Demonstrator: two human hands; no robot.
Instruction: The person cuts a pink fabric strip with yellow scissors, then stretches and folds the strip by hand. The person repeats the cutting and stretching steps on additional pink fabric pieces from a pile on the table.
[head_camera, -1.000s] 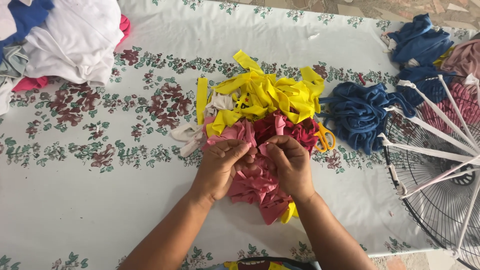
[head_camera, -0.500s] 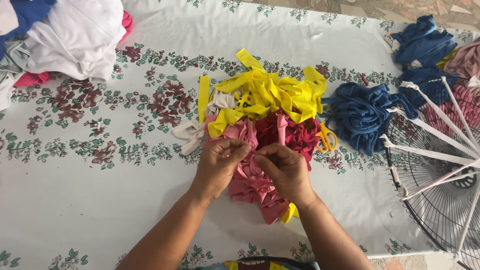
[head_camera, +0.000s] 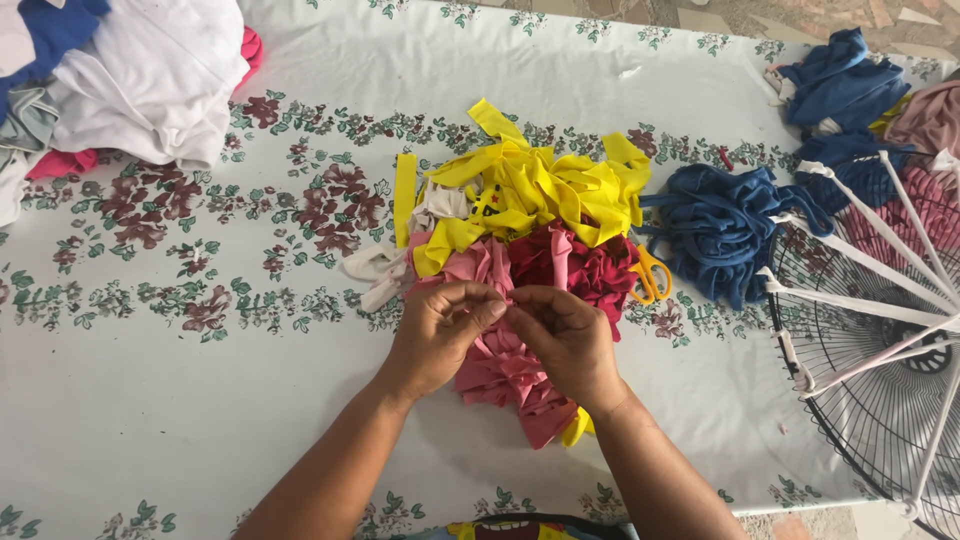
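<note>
1. Table (head_camera: 150, 430) under a white floral cloth takes up most of the view; all the work lies on it.
2. Black wire fan guard (head_camera: 880, 400) hangs over the right edge, with white strips (head_camera: 860, 300) tied across it from rim toward hub. Only part of the guard is covered, most of the grille is bare.
3. Heap of white, blue and pink garments (head_camera: 150, 70) at far left, uncut as far as it looks.
4. Blue cloth heap (head_camera: 835, 85) at far right top, beside a dusty pink piece.
5. Cut strips sorted by colour in the middle: yellow strips (head_camera: 540, 190), blue strips (head_camera: 715, 225), dark red strips (head_camera: 585, 265), pink strips (head_camera: 500, 365). Plenty are cut and unused.
6. Left hand (head_camera: 435, 335) and right hand (head_camera: 565, 340) meet over the pink pile, just above it, fingertips pinched together on a pink strip; exact grip is hard to read, probably both clenched on the same piece.
7. Yellow-handled scissors (head_camera: 650, 275) lie untouched between the dark red and blue strips.
</note>
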